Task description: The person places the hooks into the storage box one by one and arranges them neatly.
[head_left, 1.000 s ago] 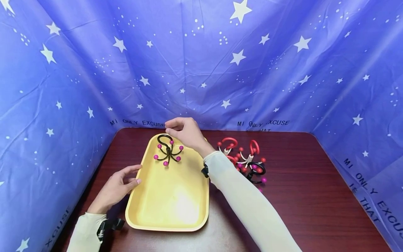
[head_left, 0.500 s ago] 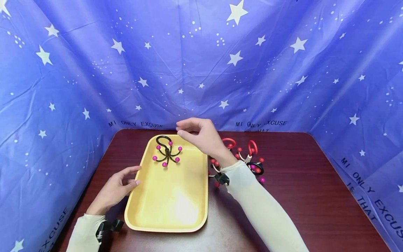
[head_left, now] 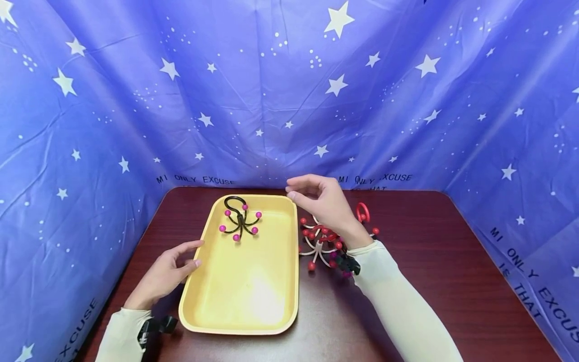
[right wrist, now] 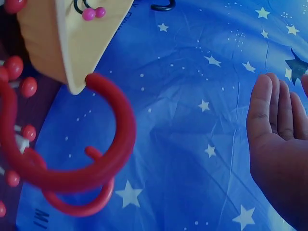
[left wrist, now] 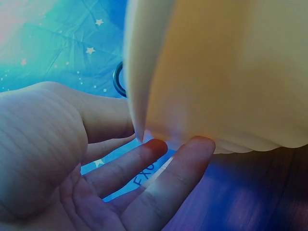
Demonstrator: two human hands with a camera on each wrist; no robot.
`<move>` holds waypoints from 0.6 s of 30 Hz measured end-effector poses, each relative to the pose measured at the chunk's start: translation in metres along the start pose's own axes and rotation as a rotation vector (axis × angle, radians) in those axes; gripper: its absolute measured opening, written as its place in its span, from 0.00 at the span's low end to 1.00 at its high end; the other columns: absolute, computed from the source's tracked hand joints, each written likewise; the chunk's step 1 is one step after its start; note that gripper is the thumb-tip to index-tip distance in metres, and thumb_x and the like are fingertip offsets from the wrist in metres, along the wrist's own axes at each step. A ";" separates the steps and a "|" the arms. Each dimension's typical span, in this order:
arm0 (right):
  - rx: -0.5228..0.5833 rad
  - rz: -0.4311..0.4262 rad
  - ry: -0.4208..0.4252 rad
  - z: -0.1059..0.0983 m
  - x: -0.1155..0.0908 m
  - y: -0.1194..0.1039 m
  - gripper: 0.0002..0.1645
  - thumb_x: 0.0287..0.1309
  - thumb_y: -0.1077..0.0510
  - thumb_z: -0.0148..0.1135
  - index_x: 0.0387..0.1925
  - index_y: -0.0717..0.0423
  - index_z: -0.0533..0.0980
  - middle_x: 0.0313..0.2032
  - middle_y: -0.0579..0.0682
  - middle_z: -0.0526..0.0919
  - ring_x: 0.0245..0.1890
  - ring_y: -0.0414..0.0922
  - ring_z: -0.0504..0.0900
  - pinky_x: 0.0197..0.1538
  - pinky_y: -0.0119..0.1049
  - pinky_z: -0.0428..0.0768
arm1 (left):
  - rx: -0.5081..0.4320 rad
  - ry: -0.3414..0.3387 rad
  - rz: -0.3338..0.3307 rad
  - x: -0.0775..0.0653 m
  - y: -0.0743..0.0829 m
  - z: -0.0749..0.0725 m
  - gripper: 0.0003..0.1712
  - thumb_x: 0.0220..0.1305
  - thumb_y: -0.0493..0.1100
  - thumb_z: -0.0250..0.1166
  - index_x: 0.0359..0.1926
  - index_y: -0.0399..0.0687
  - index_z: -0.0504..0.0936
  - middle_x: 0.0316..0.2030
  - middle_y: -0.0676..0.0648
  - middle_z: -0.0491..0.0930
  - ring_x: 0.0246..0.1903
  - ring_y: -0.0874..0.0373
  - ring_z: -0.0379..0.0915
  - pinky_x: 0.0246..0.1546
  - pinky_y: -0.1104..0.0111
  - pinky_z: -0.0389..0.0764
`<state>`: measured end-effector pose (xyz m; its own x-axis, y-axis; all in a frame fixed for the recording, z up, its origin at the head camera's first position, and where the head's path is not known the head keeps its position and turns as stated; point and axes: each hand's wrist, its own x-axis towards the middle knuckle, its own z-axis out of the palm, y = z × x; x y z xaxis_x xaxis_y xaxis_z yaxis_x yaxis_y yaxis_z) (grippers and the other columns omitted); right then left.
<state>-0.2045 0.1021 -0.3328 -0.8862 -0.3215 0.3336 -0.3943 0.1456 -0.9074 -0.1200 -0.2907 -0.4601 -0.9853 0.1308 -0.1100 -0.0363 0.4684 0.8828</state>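
A yellow tray [head_left: 239,276] lies lengthwise on the table. Inside its far left part rests a black scalp massager [head_left: 241,220] with a looped handle and pink balls on its legs. My left hand [head_left: 158,276] holds the tray's left edge, thumb and fingers on either side of the rim. Just off the far right corner hovers my right hand [head_left: 327,206], fingers loosely bent and nothing in them. Below that hand, white scalp massagers [head_left: 318,247] with red handles and balls sit to the right of the tray, partly covered by the hand and wrist.
Dark reddish-brown table [head_left: 434,271] extends to the right. Blue star-printed curtains [head_left: 289,90] enclose the back and both sides. A black object with pink balls among the massagers is mostly hidden behind the right wrist. Black straps with small devices sit on both wrists.
My right hand has moved rightward from above the tray's far edge to its far right corner. The black massager stays in the tray, and my left hand stays at the rim.
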 end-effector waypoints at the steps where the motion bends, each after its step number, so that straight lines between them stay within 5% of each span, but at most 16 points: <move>1: -0.002 0.004 0.005 -0.002 -0.001 0.000 0.16 0.64 0.60 0.74 0.52 0.58 0.87 0.48 0.62 0.91 0.43 0.43 0.91 0.46 0.31 0.88 | 0.000 -0.001 -0.003 0.000 0.000 0.000 0.33 0.73 0.36 0.68 0.75 0.42 0.71 0.47 0.35 0.86 0.32 0.57 0.83 0.28 0.67 0.84; 12: 0.003 0.043 0.034 -0.027 -0.021 0.007 0.17 0.64 0.63 0.72 0.53 0.64 0.85 0.51 0.61 0.90 0.41 0.38 0.91 0.45 0.32 0.89 | 0.031 0.007 -0.025 0.000 0.000 0.001 0.32 0.72 0.36 0.68 0.75 0.43 0.72 0.54 0.33 0.84 0.36 0.54 0.85 0.30 0.65 0.86; 18: -0.097 0.064 0.032 -0.039 -0.032 0.019 0.16 0.63 0.62 0.74 0.52 0.60 0.86 0.52 0.59 0.90 0.44 0.40 0.91 0.44 0.29 0.87 | 0.024 0.008 -0.022 0.000 0.000 0.001 0.32 0.73 0.36 0.68 0.75 0.43 0.72 0.52 0.33 0.85 0.34 0.54 0.84 0.30 0.64 0.87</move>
<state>-0.1927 0.1517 -0.3506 -0.9172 -0.2790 0.2846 -0.3566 0.2555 -0.8986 -0.1202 -0.2902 -0.4608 -0.9856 0.1133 -0.1253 -0.0539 0.4919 0.8690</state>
